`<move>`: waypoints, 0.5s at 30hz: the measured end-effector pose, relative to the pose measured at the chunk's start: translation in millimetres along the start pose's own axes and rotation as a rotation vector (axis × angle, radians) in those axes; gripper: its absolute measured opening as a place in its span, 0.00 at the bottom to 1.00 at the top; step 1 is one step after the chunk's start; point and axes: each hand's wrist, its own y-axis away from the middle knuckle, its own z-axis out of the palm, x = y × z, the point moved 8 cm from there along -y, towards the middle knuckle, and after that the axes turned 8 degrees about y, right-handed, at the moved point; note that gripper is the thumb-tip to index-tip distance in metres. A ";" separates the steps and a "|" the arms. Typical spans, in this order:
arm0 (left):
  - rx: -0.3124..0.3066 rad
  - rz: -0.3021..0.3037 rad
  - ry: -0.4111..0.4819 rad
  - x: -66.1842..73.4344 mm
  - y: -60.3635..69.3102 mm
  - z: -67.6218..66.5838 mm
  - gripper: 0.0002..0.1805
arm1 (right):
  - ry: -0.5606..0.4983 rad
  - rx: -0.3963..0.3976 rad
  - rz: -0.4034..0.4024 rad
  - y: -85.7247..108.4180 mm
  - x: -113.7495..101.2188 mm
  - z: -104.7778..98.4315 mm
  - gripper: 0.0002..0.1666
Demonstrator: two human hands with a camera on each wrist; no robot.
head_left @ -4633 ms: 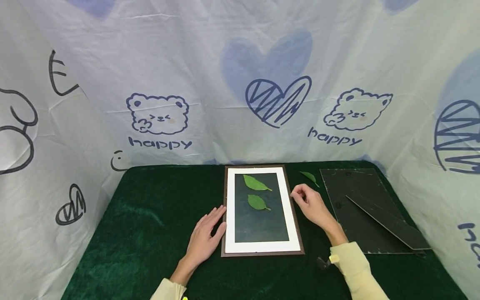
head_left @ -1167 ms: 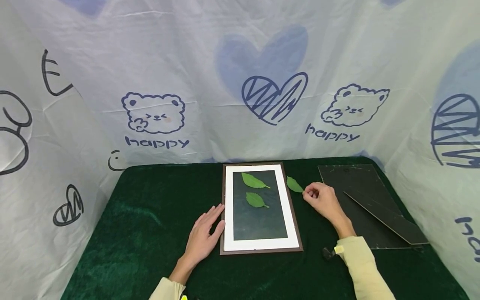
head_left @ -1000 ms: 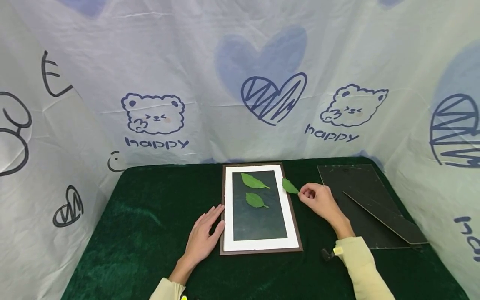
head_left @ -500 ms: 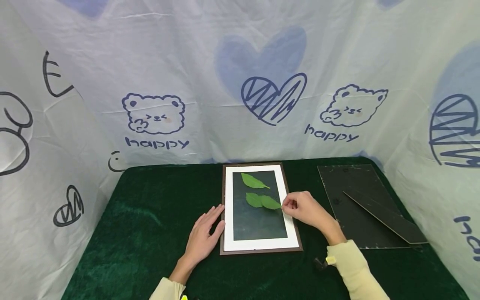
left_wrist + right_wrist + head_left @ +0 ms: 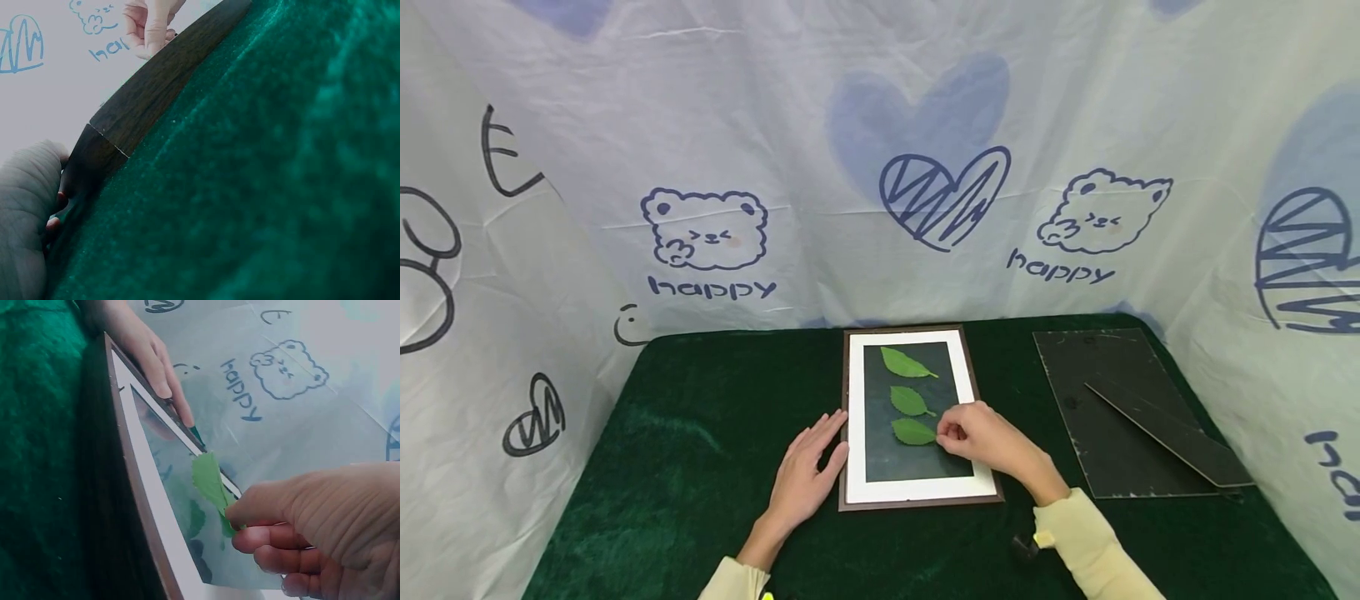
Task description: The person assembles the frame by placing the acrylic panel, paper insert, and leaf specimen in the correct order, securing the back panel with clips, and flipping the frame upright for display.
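Observation:
A picture frame (image 5: 922, 503) with a brown border, a white mat and a dark, glossy middle lies on the table. Two green leaves, an upper leaf (image 5: 907, 363) and a middle leaf (image 5: 910, 401), lie on its dark area. My right hand (image 5: 988, 437) pinches a third leaf (image 5: 913, 432) by its stem end, below the other two. In the right wrist view this leaf (image 5: 209, 478) appears tilted, with a reflection beneath it on the shiny surface. My left hand (image 5: 807, 467) rests with extended fingers against the frame's left edge.
To the right lies a dark backing board (image 5: 1101, 354) with a slanted stand flap (image 5: 1172, 437) raised from it. Dark green velvet cloth (image 5: 700, 433) covers the table. White printed fabric (image 5: 820, 250) hangs behind and at both sides.
From right of the frame, my right hand has picked up the third leaf and carried it left and towards me, over the dark area below the other leaves. The left hand has stayed put.

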 end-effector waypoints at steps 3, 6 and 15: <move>0.005 0.004 -0.004 -0.1 0.1 0.1 0.28 | 0.013 -0.015 -0.010 -0.5 -4.6 2.8 0.03; 0.010 0.007 -0.004 0.1 0.1 0.0 0.28 | 0.014 -0.028 -0.017 -0.6 -8.1 4.1 0.03; 0.003 0.009 0.013 -0.4 0.2 0.2 0.28 | -0.012 -0.056 -0.034 0.2 -13.1 5.8 0.02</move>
